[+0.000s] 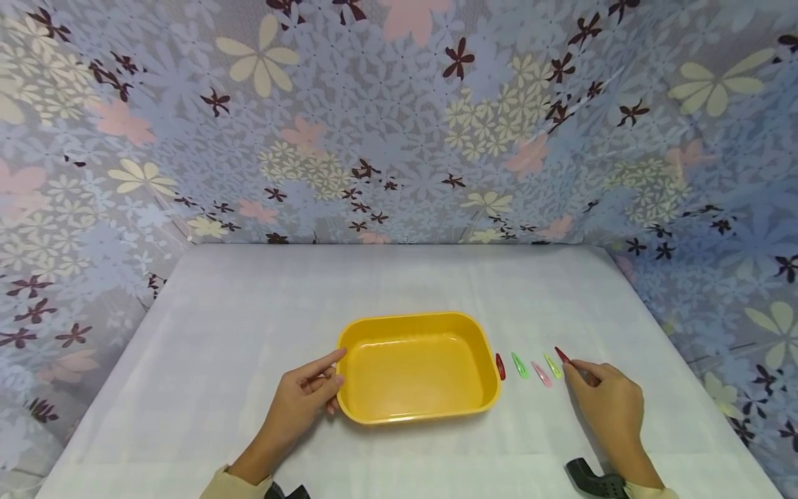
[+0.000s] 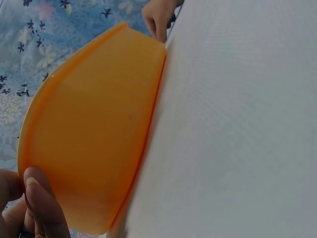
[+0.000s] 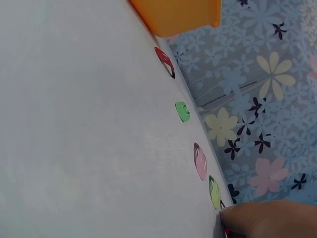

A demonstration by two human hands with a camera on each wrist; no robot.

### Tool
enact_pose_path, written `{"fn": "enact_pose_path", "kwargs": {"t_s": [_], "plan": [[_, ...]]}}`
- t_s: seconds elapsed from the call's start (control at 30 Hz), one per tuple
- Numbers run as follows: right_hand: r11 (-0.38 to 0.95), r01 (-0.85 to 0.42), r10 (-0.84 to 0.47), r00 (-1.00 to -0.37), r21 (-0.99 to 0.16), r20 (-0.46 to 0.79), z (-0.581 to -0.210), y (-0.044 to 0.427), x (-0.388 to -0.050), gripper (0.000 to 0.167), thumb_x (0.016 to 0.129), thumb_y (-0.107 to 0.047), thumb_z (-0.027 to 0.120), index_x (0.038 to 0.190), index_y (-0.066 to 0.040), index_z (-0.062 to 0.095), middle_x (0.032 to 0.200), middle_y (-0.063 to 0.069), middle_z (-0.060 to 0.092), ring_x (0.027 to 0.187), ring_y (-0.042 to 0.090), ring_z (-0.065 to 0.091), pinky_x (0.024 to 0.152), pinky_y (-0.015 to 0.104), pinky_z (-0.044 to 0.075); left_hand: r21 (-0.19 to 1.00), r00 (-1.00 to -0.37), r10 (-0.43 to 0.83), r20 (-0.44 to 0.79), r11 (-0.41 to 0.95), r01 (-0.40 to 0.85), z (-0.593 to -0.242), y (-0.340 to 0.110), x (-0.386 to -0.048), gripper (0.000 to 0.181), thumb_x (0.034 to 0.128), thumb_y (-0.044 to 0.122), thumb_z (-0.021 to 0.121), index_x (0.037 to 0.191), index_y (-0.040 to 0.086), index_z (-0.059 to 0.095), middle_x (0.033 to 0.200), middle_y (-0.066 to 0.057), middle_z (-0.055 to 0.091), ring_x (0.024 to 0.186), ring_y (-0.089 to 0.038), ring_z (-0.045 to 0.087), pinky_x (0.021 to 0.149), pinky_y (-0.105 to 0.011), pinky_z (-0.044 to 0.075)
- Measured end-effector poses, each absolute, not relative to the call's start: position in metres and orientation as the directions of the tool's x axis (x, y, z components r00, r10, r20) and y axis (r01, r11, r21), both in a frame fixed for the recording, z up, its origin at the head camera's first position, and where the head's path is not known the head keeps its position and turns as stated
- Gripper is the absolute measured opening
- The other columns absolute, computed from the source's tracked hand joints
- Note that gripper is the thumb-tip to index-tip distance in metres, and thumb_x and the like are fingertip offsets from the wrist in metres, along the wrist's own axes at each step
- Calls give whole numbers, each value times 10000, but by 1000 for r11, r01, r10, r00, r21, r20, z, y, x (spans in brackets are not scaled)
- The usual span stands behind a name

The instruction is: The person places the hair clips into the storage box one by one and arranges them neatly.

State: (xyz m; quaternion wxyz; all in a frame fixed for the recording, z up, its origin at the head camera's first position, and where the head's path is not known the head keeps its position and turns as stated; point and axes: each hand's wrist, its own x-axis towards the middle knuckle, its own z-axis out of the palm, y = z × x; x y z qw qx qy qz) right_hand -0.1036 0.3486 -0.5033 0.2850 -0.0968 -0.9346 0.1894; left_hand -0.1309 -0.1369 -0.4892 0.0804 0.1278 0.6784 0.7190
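A yellow tray [image 1: 418, 367] lies on the white table, and my left hand [image 1: 302, 398] grips its left rim between thumb and fingers, as the left wrist view also shows at the tray wall [image 2: 94, 124]. Right of the tray is a row of hair clips: dark red [image 1: 501, 366], green [image 1: 519, 365], pink [image 1: 541, 374] and yellow-green [image 1: 553, 366]. At the row's right end my right hand [image 1: 607, 402] pinches a red clip [image 1: 562, 355] by its lower end. In the right wrist view that clip is mostly hidden behind the fingers.
The white table [image 1: 249, 312] extends around the tray and clips. Flowered cloth [image 1: 386, 125] stands behind the table's back edge and along both sides.
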Motion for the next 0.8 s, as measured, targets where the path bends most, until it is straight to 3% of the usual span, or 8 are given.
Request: {"fn": "enact_pose_path", "kwargs": {"t_s": [0.6,0.8], "plan": [[896,146,347,-820,-419,456,-505,346,-101,187,824,-151,859,925,0,817,552,0,457,502,185,355,470,318,228,997,-952,300,64,-56,49,-492,-135,-131,482,986,115,702,1435,-2,572,1015,-209,594,646,-146,638,566,-269,586],[891,141,355,-809,-431,469,-504,344,-104,187,826,-152,852,926,2,819,559,19,541,507,188,392,475,317,253,997,-953,293,78,-46,67,-490,-136,-131,479,984,106,702,1433,-2,574,1008,-204,596,641,-148,641,566,-274,588]]}}
